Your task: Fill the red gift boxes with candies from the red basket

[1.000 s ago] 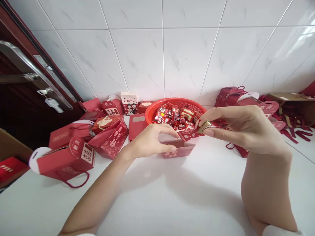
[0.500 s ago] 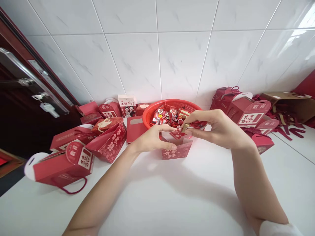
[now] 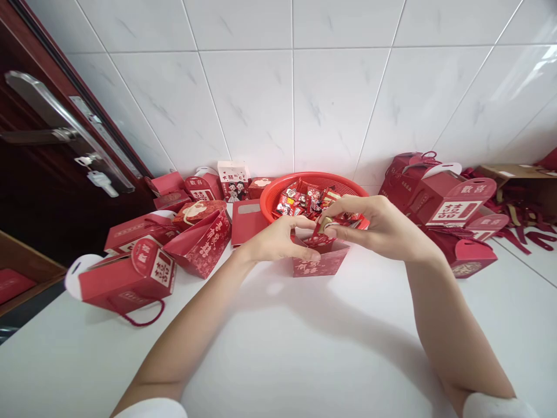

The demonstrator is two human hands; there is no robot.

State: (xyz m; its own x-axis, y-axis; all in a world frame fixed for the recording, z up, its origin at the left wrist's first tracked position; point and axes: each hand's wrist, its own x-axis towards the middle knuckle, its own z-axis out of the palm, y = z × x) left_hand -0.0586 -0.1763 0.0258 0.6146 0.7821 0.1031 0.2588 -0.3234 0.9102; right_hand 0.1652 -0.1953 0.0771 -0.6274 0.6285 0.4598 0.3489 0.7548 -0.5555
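Note:
An open red gift box (image 3: 319, 265) with pale lettering stands upright on the white table. My left hand (image 3: 285, 239) grips its left side, thumb on the near wall and fingers behind the rim. Above the opening, my right hand (image 3: 372, 223) pinches wrapped candies (image 3: 325, 225), some red and one gold; how many there are is hidden by the fingers. Right behind the box sits a red plastic basket (image 3: 270, 196) with many wrapped candies (image 3: 300, 197), partly covered by my right hand.
Red gift boxes (image 3: 126, 281) crowd the left side, beside a door handle (image 3: 65, 134) with keys. More red boxes (image 3: 456, 203) are stacked at right, near a cardboard box (image 3: 517, 169) and red ribbons (image 3: 517, 223). A tiled wall (image 3: 243, 104) rises behind.
The view has turned slightly left, so everything appears shifted right. My right hand has brought the candies a little lower over the box opening; my left hand keeps its grip.

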